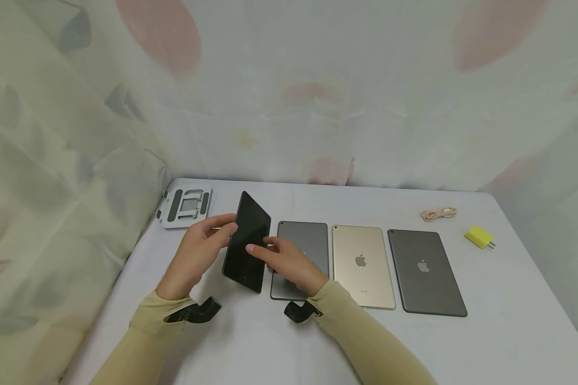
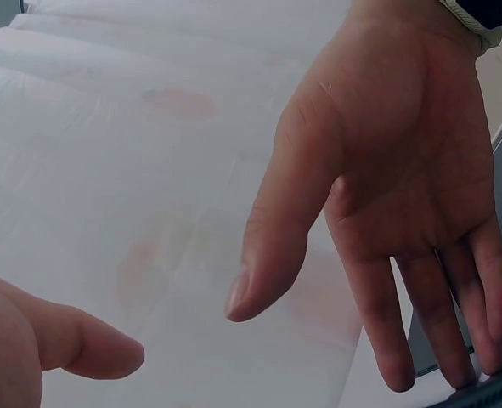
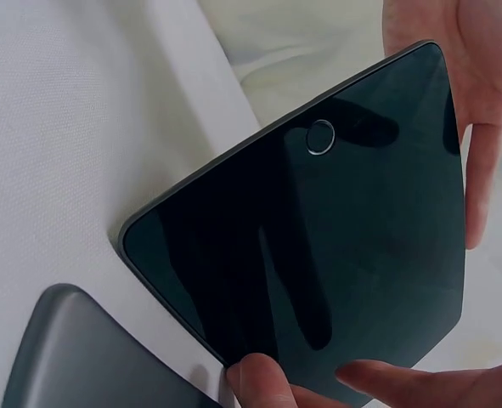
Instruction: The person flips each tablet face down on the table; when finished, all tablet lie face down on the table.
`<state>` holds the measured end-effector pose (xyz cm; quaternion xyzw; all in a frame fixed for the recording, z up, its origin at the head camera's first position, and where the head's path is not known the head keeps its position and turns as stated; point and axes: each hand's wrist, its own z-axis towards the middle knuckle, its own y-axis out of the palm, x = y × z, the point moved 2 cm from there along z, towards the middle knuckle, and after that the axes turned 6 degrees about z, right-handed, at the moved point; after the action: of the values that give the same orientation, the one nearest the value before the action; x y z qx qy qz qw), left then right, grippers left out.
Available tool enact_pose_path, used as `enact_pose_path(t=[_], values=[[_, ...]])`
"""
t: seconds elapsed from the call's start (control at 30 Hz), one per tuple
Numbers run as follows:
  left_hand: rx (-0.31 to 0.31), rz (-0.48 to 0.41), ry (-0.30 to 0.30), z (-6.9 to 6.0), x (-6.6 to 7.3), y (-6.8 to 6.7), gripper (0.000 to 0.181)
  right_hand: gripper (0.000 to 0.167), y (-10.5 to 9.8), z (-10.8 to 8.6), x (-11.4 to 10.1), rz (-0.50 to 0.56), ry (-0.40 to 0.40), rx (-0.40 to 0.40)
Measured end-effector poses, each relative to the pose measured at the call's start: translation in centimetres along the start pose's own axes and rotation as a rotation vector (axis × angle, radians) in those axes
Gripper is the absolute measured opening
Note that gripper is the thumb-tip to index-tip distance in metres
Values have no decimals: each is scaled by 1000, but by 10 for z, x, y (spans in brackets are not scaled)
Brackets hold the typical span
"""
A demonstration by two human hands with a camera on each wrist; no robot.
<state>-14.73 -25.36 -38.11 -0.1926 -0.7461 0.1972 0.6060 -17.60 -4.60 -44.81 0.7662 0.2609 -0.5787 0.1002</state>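
Note:
A black tablet (image 1: 248, 240) stands tilted on edge at the left of the table, its dark glossy screen and round home button facing right. My left hand (image 1: 199, 248) grips its left edge, with fingers partly hidden behind it; in the left wrist view only a thumb (image 2: 98, 344) shows. My right hand (image 1: 289, 262) reaches over from the right. Its thumb lies in front of the screen, and its straight fingertips touch near the tablet's right edge. The right wrist view shows the tablet (image 3: 378, 229) with finger reflections on the glass.
Right of it lie a grey tablet (image 1: 291, 283), a gold tablet (image 1: 363, 280) and a dark grey tablet (image 1: 431, 291), backs up. A metal folding stand (image 1: 175, 219) sits at back left. A coiled cable (image 1: 438, 214) and a yellow charger plug (image 1: 479, 236) lie at back right.

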Motion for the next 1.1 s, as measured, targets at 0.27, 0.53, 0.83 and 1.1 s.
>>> enact_pose_path(t=[0.27,0.53,0.83,1.1], values=[[-18,-10,12,2,-1,3,55,89,2,0,0,57,-12,-21],[-40,-5,48,4,-2,10,53,87,6,1,1,123,-30,-35],[-42,-21,70,4,-2,11,49,87,7,3,3,143,-37,-43],[-51,-50,87,6,-4,12,49,86,8,3,3,170,-44,-57]])
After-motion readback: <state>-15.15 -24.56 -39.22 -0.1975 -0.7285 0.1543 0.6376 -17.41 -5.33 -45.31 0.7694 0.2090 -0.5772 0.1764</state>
